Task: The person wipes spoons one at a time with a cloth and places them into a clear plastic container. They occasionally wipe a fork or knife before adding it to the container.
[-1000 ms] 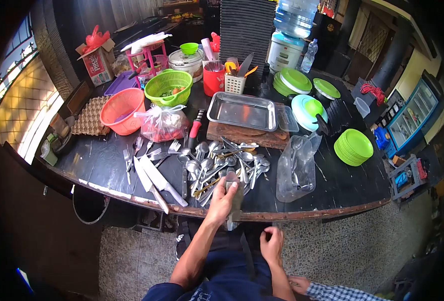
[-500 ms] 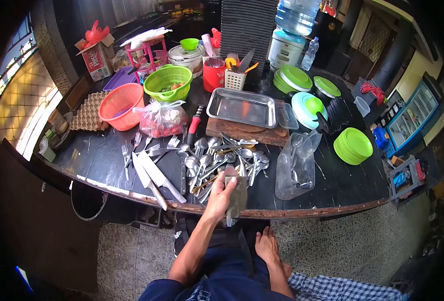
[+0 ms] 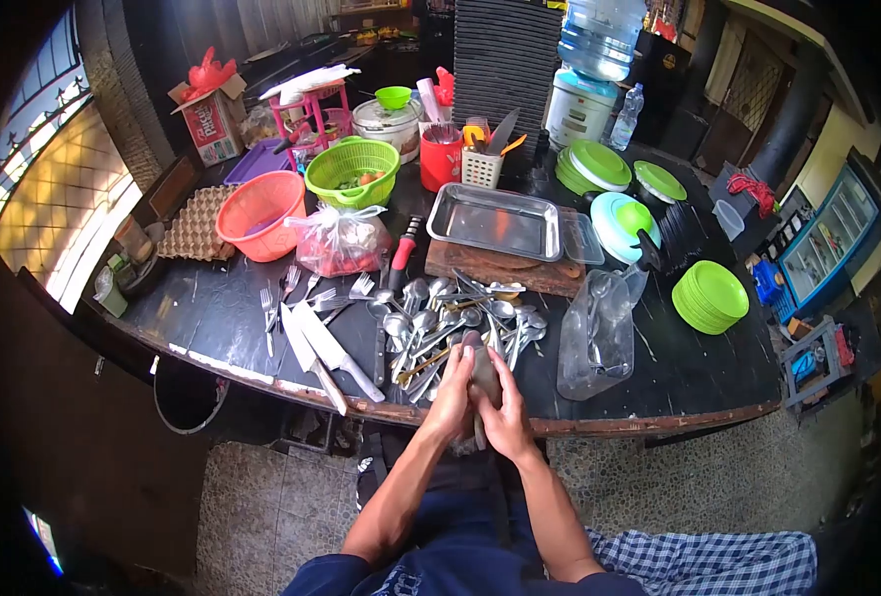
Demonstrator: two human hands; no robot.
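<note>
Close over the table's front edge, my left hand (image 3: 447, 405) is closed round a flat grey-brown piece (image 3: 485, 373), which looks like a folded cloth. A rounded tip sticks up at its top; what lies inside the grip is hidden. My right hand (image 3: 508, 425) presses against the same piece from the right, thumb and fingers along its side. Just beyond both hands spreads a heap of spoons (image 3: 428, 323) mixed with other cutlery. Two large knives (image 3: 333, 348) lie to the left, and several forks (image 3: 267, 308) lie behind them.
A clear plastic container (image 3: 596, 343) with spoons stands right of the heap. Behind are a metal tray (image 3: 495, 223) on a wooden board (image 3: 460, 260), a bagged item (image 3: 339, 241), an orange basket (image 3: 259, 214) and a green basket (image 3: 353, 169). Green plates (image 3: 710, 297) are stacked at right.
My right hand has come up from beside my lap to the grey-brown piece, which is now between both hands. The view has shifted slightly, so the table appears farther right.
</note>
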